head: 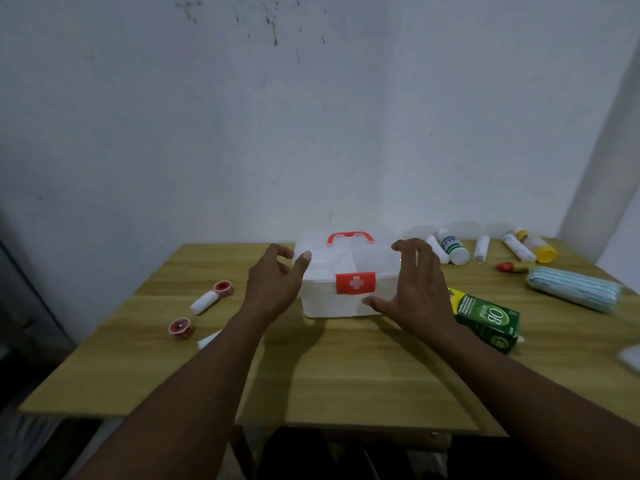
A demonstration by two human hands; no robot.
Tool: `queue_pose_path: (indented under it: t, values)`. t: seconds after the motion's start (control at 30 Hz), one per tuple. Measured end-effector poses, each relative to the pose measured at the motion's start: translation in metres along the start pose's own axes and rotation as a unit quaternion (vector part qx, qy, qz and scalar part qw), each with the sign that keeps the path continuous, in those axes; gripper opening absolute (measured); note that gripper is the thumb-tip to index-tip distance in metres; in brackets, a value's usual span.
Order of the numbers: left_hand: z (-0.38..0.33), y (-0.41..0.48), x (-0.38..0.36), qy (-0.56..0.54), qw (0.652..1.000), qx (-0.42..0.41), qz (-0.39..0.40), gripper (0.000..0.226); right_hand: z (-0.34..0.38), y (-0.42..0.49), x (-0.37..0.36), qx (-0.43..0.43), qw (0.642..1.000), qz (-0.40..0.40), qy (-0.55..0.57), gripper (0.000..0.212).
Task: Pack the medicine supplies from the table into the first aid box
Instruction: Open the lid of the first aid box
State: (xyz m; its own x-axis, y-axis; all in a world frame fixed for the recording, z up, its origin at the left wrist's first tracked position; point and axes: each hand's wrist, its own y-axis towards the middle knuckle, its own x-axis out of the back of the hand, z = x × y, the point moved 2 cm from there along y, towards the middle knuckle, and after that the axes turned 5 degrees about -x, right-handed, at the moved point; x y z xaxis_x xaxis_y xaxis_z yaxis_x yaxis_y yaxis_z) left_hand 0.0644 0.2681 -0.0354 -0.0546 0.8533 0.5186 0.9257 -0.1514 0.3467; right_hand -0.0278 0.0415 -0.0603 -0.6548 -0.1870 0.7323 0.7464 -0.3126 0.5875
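A white first aid box (346,303) with a red handle and a red cross latch stands closed at the middle of the wooden table (346,375). My left hand (273,282) hovers at its left side, fingers spread, thumb near the lid corner. At the box's right side is my right hand (419,289), fingers apart, thumb by the lower front; whether either hand touches the box is unclear. A green medicine carton (488,318) lies just right of my right hand. Two red tape rolls (180,328) and a white bandage roll (204,302) lie left of the box.
At the back right lie a white-and-green bottle (453,247), white bandage rolls (481,248), a yellow-capped bottle (536,245), a small red item (506,267) and a pack of blue face masks (575,289). A white wall stands right behind the table.
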Motion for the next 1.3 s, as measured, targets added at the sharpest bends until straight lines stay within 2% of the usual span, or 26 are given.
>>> queue_pose_path:
  t: [0.2,0.47,0.6,0.67,0.8,1.1,1.2,1.3]
  values:
    - [-0.001,-0.002,-0.006,-0.009,1.000,-0.006,0.005,0.053,0.002,0.006,-0.001,0.037,0.998,-0.037,-0.024,0.088]
    - [0.008,0.006,-0.009,-0.011,0.998,-0.043,-0.038,0.048,-0.008,0.010,0.003,0.071,0.997,-0.034,0.016,0.084]
    - [0.009,0.009,-0.014,-0.038,0.998,-0.031,-0.037,0.043,-0.006,0.019,0.006,0.016,0.993,-0.049,0.102,0.067]
    - [0.009,0.008,-0.016,-0.047,0.998,-0.030,-0.037,0.045,-0.005,0.024,0.003,-0.035,0.986,-0.052,0.155,0.071]
    - [0.009,0.008,-0.019,-0.051,0.997,-0.043,-0.048,0.056,-0.005,0.024,-0.006,-0.128,0.967,-0.001,0.220,0.079]
    - [-0.035,0.027,0.010,-0.073,0.982,-0.104,-0.140,0.045,0.018,0.066,0.044,-0.154,0.953,-0.037,0.259,0.074]
    - [-0.049,0.046,0.020,-0.077,0.983,-0.095,-0.139,0.046,0.022,0.098,0.060,-0.182,0.942,-0.005,0.282,0.073]
    - [-0.050,0.073,0.019,-0.100,0.988,-0.051,-0.108,0.054,0.019,0.133,0.060,-0.233,0.914,0.054,0.329,0.073]
